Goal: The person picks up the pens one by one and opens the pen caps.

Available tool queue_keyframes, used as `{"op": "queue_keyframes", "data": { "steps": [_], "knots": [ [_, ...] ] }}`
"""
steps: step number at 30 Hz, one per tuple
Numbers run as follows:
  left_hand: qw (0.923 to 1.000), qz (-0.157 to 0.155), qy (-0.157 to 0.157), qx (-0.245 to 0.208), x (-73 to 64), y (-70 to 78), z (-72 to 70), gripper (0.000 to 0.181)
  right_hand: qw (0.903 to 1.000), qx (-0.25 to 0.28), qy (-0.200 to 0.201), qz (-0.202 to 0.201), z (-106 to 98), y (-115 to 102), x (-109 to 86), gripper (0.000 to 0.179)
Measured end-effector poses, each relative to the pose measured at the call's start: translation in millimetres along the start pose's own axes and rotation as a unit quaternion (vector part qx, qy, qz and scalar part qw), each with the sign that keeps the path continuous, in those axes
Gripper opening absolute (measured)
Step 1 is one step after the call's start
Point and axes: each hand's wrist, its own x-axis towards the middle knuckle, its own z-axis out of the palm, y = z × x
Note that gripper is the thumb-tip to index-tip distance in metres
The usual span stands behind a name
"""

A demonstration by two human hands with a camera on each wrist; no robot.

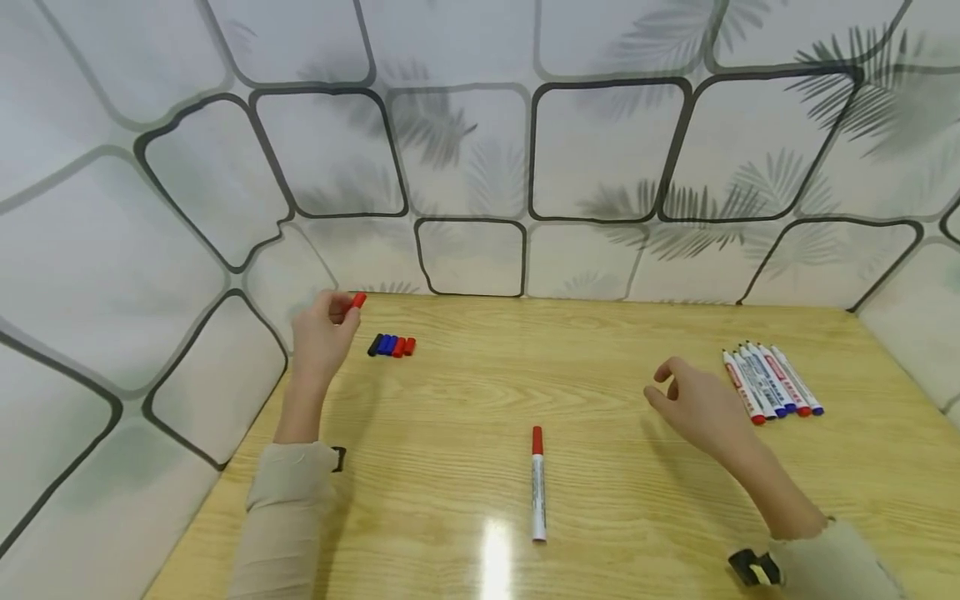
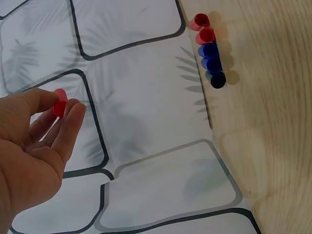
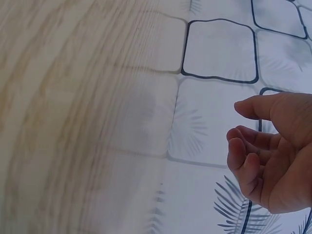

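My left hand (image 1: 321,337) pinches a red marker cap (image 1: 359,300) between thumb and fingers, raised near the table's back left. In the left wrist view the red cap (image 2: 60,102) sits at the fingertips. Just right of that hand, a row of loose caps (image 1: 392,345) lies on the table: black, blue and red. My right hand (image 1: 705,408) hovers over the table on the right, fingers loosely curled with nothing between them; the right wrist view shows the same hand (image 3: 273,151) with thumb and fingers apart. Nearest to it is a group of uncapped markers (image 1: 772,379).
A white marker with a red cap on its far end (image 1: 538,487) lies at the front middle of the wooden table (image 1: 465,400). A patterned wall covering (image 1: 465,158) rises behind the table and along its left side.
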Motion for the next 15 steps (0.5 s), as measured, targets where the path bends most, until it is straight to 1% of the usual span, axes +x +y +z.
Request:
{"op": "queue_keyframes", "data": {
  "steps": [1, 3, 6, 8, 9, 12, 15],
  "knots": [
    [0.9999, -0.012, -0.009, -0.003, 2.5, -2.5, 0.2, 0.020, 1.0000, 0.001, -0.001, 0.000, 0, -1, -0.9, 0.036],
    [0.9979, -0.047, -0.034, -0.026, 7.7, -7.7, 1.1, 0.022, 1.0000, 0.002, 0.001, 0.001, 0, -2, -2.6, 0.036],
    [0.9889, -0.101, -0.076, -0.077, 16.3, -16.8, 3.3, 0.027, 1.0000, 0.004, 0.008, 0.001, 0, -4, -5.8, 0.035],
    [0.9822, -0.129, -0.097, -0.095, 21.1, -24.3, 4.3, 0.030, 0.9999, 0.005, 0.015, -0.001, 1, -4, -7.7, 0.035],
    [0.9805, -0.137, -0.106, -0.093, 23.0, -28.1, 4.6, 0.031, 0.9998, 0.007, 0.018, -0.003, 1, -4, -8.6, 0.034],
    [0.9785, -0.151, -0.123, -0.069, 26.8, -40.0, 5.6, 0.034, 0.9997, 0.011, 0.021, -0.008, 2, -5, -11.0, 0.034],
    [0.9733, -0.172, -0.138, -0.065, 28.4, -49.6, 7.7, 0.035, 0.9997, 0.016, 0.016, -0.010, 4, -6, -11.8, 0.033]
  ]
}}
